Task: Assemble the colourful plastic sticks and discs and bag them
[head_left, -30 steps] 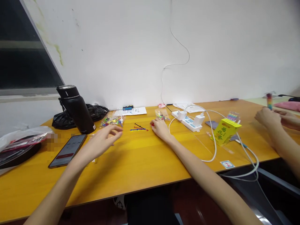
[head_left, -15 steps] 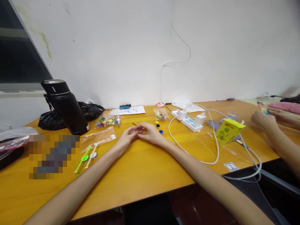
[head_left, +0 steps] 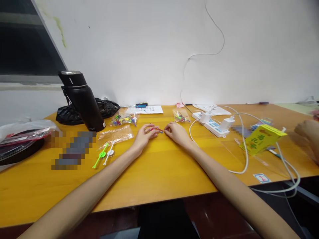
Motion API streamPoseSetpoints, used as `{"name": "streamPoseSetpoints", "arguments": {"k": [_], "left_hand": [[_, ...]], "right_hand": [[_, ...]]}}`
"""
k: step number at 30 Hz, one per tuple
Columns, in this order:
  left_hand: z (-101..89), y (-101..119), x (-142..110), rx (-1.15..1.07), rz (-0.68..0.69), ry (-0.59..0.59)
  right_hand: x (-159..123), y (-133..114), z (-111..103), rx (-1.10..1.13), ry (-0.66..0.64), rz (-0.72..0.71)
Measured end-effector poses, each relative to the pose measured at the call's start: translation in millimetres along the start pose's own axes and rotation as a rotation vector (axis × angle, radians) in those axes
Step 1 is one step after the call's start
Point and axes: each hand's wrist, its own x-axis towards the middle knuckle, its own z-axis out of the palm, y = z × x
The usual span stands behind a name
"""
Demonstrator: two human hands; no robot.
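Note:
My left hand [head_left: 146, 137] is over the middle of the table, its thumb and fingers closed on a small red plastic piece [head_left: 156, 129]. A bit of blue [head_left: 160, 131] shows at that piece's right end. My right hand [head_left: 177, 133] is just to the right, thumb and fingertips pinched together close to the blue bit; what they hold is too small to make out. On the table left of my hands lie a green arrow spinner [head_left: 102, 154] and a white arrow spinner [head_left: 110, 152], side by side. Behind them is a flat clear plastic bag [head_left: 116, 135].
Bags of small coloured parts [head_left: 124, 119] [head_left: 181, 116] lie at the back. A black bottle [head_left: 86, 104] stands left. Right are a power strip [head_left: 211, 127], looping white cables [head_left: 247, 156] and a yellow box [head_left: 264, 138]. Another person's hand [head_left: 307, 136] is at the far right.
My hands have drawn apart, so the red and blue piece now shows between them. The whole view has turned slightly left, shifting the table's things rightward. The other person's hands are now partly out of view.

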Motion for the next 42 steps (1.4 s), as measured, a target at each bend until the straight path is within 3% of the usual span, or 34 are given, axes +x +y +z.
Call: {"name": "streamPoseSetpoints", "arguments": {"k": [5,10,13,17,20,32,42], "left_hand": [[0.2,1.0,1.3,0.036,0.021,-0.015],[-0.1,2.2,1.0,0.043,0.009,-0.039],[-1.6,2.7,2.8,0.032,0.014,-0.048],[-4.5,5.7,7.1,0.023,0.024,-0.068],[-6.2,10.2,8.3,0.003,0.011,-0.063],[-2.4,9.9,9.1,-0.166,-0.064,-0.015],[0.8,15.8,4.9,-0.198,-0.063,-0.065]], "right_hand": [[2.5,2.3,1.9,0.109,0.002,0.037],[11.4,7.6,2.3,0.608,0.027,0.077],[16.1,8.0,3.0,0.886,-0.029,0.119],[16.0,4.9,2.8,1.055,-0.155,0.172],[13.8,1.1,1.0,1.077,-0.211,0.154],[6.8,-7.5,-0.2,0.949,-0.237,0.053],[-0.6,-19.6,-9.9,0.878,-0.276,0.121]]}}
